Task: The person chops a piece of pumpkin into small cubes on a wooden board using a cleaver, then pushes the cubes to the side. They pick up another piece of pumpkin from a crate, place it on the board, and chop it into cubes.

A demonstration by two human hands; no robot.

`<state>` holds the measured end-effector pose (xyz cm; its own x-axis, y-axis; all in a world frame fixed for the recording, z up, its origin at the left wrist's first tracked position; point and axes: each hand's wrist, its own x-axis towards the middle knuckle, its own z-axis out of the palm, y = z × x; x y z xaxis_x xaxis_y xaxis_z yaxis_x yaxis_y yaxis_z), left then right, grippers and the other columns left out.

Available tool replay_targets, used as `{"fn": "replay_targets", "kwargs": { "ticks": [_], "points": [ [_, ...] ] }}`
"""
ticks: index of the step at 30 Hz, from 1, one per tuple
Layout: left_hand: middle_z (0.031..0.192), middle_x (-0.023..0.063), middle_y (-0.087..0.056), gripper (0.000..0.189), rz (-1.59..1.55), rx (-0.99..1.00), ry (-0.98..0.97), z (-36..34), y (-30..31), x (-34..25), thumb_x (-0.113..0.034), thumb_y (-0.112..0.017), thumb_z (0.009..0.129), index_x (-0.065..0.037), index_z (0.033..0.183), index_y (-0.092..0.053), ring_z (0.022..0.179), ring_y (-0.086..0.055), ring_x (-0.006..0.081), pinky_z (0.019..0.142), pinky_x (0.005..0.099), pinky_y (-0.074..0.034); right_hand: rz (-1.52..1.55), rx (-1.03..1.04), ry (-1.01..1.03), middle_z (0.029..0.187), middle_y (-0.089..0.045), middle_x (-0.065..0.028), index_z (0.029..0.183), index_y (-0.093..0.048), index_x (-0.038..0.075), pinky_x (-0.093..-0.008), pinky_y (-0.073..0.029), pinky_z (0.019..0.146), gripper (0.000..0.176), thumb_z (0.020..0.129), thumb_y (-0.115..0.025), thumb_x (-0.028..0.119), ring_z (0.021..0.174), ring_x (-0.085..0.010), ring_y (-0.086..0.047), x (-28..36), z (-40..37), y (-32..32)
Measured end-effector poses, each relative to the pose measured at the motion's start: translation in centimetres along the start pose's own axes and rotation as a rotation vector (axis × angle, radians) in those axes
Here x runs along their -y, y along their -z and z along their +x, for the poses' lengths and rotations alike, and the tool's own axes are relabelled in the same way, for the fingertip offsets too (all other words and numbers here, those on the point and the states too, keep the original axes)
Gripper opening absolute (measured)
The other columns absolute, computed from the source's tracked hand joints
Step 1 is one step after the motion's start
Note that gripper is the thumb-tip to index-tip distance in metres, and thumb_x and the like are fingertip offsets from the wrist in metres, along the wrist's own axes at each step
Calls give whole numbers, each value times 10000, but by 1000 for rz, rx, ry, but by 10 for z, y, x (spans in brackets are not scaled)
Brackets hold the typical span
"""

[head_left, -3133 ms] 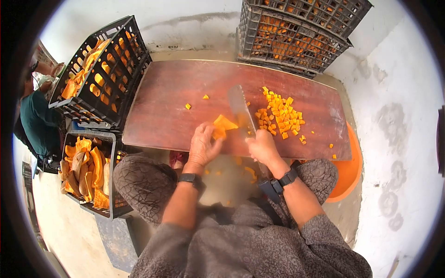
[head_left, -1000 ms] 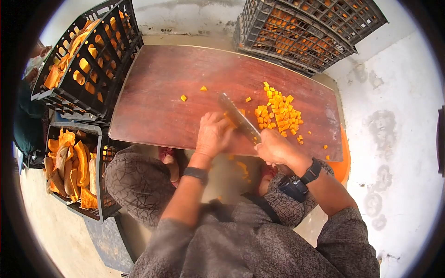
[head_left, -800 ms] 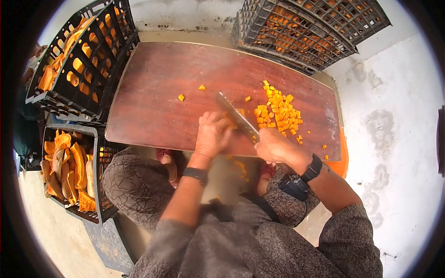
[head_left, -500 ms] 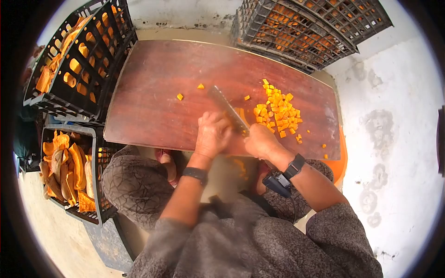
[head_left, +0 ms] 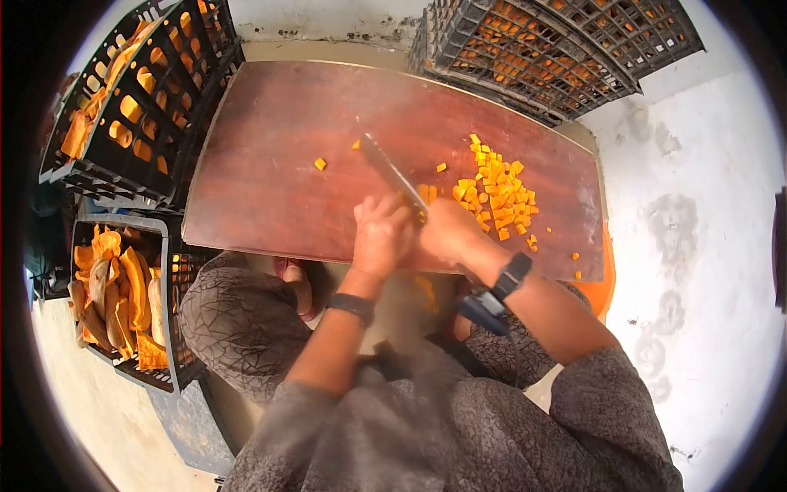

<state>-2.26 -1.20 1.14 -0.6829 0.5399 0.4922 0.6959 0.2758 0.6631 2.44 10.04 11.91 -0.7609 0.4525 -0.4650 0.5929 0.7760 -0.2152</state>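
My right hand (head_left: 453,234) is wrapped round the handle of a knife (head_left: 388,167), whose blade points up and to the left across the reddish-brown board (head_left: 270,156). Left of the blade, my left hand (head_left: 383,235) is closed, fingers curled down on a pumpkin piece that the hand mostly hides. Cut pumpkin strips (head_left: 427,193) lie just right of the blade. Further right is a loose pile of orange pumpkin cubes (head_left: 502,193). Two stray bits lie on the left, one a pumpkin cube (head_left: 320,164) and the other beside the knife tip.
At the left, a black crate (head_left: 106,176) of pumpkin pieces stands above a lower crate (head_left: 169,287) holding peeled-looking pumpkin slabs (head_left: 135,287). Stacked black crates (head_left: 533,57) are at the back right. A white wall (head_left: 697,205) borders the right side. My knees are beneath the board's front edge.
The knife and my right hand have shifted slightly left and up, closer to my left hand. The strips right of the blade show more clearly. The view has moved a little.
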Motion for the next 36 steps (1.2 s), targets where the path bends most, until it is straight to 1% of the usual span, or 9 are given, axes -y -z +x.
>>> {"fn": "replay_targets", "kwargs": {
  "ticks": [4,6,16,18,22,27,32,34,36],
  "points": [
    [966,39,-629,128,42,-35,-37,-1,-1,2,-52,-723,717,-118,820,-684,928,-549,311,831,424,-418,6,12,9,956,-686,-278,886,-697,-34,-445,-554,792,202,771,-616,111,943,-406,-684,10,13,-3],
    [963,39,-629,128,16,-60,-44,1,-3,3,-49,-725,715,-117,815,-683,931,-551,309,831,424,-419,153,-37,36,768,-676,-272,982,-647,-104,-414,-551,566,260,833,-598,103,660,-348,-707,-7,18,-9],
    [948,42,-623,123,-26,-87,-91,-1,-2,4,-46,-722,710,-106,809,-684,942,-555,307,835,437,-425,364,88,-101,625,-643,-202,878,-632,-161,-388,-525,477,262,863,-583,96,510,-276,-656,-17,-10,-5],
    [944,44,-621,119,-14,-95,-83,-2,-4,3,-50,-722,705,-106,802,-682,935,-553,309,831,439,-424,220,104,-138,666,-669,-230,832,-683,-58,-422,-550,621,173,762,-577,59,660,-340,-711,-22,-20,-7],
    [933,46,-619,113,11,-70,-51,-3,-5,5,-64,-722,692,-110,788,-684,911,-547,316,821,442,-423,128,192,-179,733,-689,-228,843,-697,-34,-428,-552,663,171,760,-585,66,732,-349,-719,-19,-33,1],
    [941,54,-620,114,28,-9,-34,-7,-4,1,-67,-717,693,-105,796,-688,918,-541,319,819,438,-426,-4,-37,0,930,-699,-237,879,-723,16,-446,-546,770,177,761,-636,116,924,-379,-689,-13,-26,-16],
    [971,48,-630,118,15,-26,-19,-4,-2,6,-87,-727,712,-106,822,-689,936,-541,313,832,432,-437,-15,-148,79,935,-704,-222,882,-722,15,-449,-549,761,179,785,-657,150,914,-383,-689,2,-2,-24],
    [975,66,-629,118,-12,-25,-30,-2,5,5,-115,-731,751,-103,866,-705,954,-544,322,860,440,-437,83,-103,8,949,-695,-259,910,-716,-19,-480,-526,851,266,811,-635,215,972,-420,-667,-4,-7,-16],
    [1058,118,-613,240,-53,116,-15,-4,16,7,-161,-744,773,-87,996,-691,1043,-535,345,933,445,-431,90,-172,64,856,-702,-256,896,-697,-51,-462,-555,742,264,831,-628,195,844,-389,-707,-20,-1,-23]
  ]
}}
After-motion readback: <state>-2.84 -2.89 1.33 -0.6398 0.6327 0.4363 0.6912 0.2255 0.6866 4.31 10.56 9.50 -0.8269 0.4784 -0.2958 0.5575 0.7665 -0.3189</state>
